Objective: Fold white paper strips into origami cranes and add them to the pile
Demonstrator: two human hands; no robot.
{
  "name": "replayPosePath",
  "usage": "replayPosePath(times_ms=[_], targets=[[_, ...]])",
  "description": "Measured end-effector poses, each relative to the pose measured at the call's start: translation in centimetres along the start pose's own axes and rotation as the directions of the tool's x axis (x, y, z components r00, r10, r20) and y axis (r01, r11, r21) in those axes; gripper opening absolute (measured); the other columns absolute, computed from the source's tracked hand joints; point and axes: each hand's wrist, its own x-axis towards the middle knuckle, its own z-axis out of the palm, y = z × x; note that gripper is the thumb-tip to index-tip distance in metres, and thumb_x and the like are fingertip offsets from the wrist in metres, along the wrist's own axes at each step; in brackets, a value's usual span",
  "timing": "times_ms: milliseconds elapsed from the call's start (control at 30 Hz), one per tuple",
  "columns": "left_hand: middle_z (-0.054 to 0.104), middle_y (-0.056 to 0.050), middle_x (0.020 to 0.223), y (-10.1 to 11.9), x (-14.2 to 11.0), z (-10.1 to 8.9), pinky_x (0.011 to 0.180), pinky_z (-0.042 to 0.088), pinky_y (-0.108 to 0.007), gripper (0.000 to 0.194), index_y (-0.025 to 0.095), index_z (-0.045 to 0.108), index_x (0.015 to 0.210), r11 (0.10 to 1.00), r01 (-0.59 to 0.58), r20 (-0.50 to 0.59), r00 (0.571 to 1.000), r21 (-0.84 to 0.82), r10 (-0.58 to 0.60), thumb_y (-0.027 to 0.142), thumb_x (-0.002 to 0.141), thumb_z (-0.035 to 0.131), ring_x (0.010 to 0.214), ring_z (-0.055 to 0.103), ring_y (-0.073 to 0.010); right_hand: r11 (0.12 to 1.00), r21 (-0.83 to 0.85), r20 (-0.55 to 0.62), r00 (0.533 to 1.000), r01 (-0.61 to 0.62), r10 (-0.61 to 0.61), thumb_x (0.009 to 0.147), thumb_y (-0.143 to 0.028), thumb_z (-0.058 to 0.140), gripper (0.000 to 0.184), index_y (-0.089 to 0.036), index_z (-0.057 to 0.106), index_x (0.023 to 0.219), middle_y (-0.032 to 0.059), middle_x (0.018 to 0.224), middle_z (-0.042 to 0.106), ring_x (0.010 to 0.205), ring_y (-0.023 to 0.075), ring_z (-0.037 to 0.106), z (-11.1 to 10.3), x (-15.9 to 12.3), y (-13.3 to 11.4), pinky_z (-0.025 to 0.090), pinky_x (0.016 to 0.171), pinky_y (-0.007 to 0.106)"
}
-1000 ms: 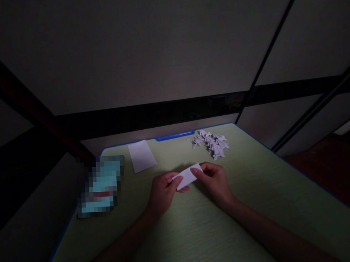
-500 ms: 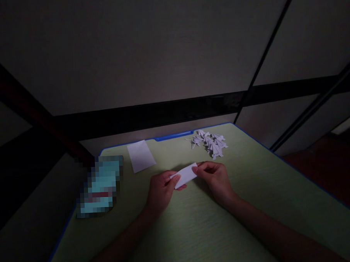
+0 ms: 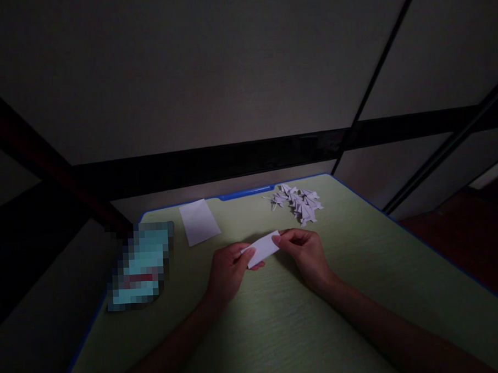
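A small white piece of folded paper (image 3: 263, 249) is held between my two hands above the middle of the table. My left hand (image 3: 230, 270) pinches its left end, thumb on top and fingers beneath. At the right end, my right hand (image 3: 305, 255) grips the paper with the thumb over its upper corner. The strip slopes up toward the right. Beyond my right hand lies a pile of folded white paper figures (image 3: 303, 203). A flat white sheet of paper (image 3: 200, 221) rests on the table past my left hand.
The light green table (image 3: 255, 329) has a blue rim and a blue pen groove (image 3: 247, 193) at its far edge. A pixelated turquoise object (image 3: 143, 265) lies at the left. Cabinet panels (image 3: 211, 78) rise behind the table.
The view has shifted very slightly. Both hands keep the same hold on the folded paper, and nothing else visibly differs.
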Motion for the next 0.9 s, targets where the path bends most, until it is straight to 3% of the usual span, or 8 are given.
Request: replayPosePath(times_ms=[267, 533, 900], targets=[[0.065, -0.001, 0.052, 0.3, 0.0, 0.0, 0.047, 0.045, -0.021, 0.014, 0.01, 0.062, 0.069, 0.999, 0.025, 0.025, 0.999, -0.043, -0.024, 0.021, 0.065, 0.054, 0.047, 0.06, -0.0144, 1.0, -0.016, -0.002, 1.0, -0.008, 0.008, 0.055, -0.016, 0.063, 0.013, -0.013, 0.055, 0.046, -0.0006, 0.055, 0.058, 0.051, 0.0084, 0.049, 0.1, 0.0, -0.1, 0.036, 0.051, 0.022], [0.063, 0.0, 0.052, 0.1, 0.1, -0.3, 0.051, 0.045, -0.022, 0.015, 0.01, 0.062, 0.067, 0.984, 0.1, 0.147, 0.986, -0.148, -0.078, 0.022, 0.065, 0.054, 0.051, 0.06, -0.0145, 0.988, 0.149, -0.02, 0.999, 0.031, -0.028, 0.051, -0.006, 0.063, 0.033, -0.018, 0.032, 0.052, -0.0077, 0.047, 0.054, 0.043, 0.006, 0.047, 0.2, 0.1, -0.3, 0.034, 0.044, 0.018], [0.065, -0.002, 0.058, -0.9, 0.6, -0.4, 0.053, 0.046, -0.024, 0.019, 0.011, 0.063, 0.076, 0.994, 0.093, 0.127, 0.988, -0.062, -0.084, 0.025, 0.065, 0.055, 0.054, 0.061, -0.0165, 0.994, 0.11, -0.028, 0.999, 0.024, -0.021, 0.053, -0.009, 0.063, 0.032, -0.018, 0.032, 0.052, -0.0043, 0.051, 0.058, 0.045, 0.007, 0.048, 0.1, 0.2, 0.2, 0.034, 0.044, 0.019]])
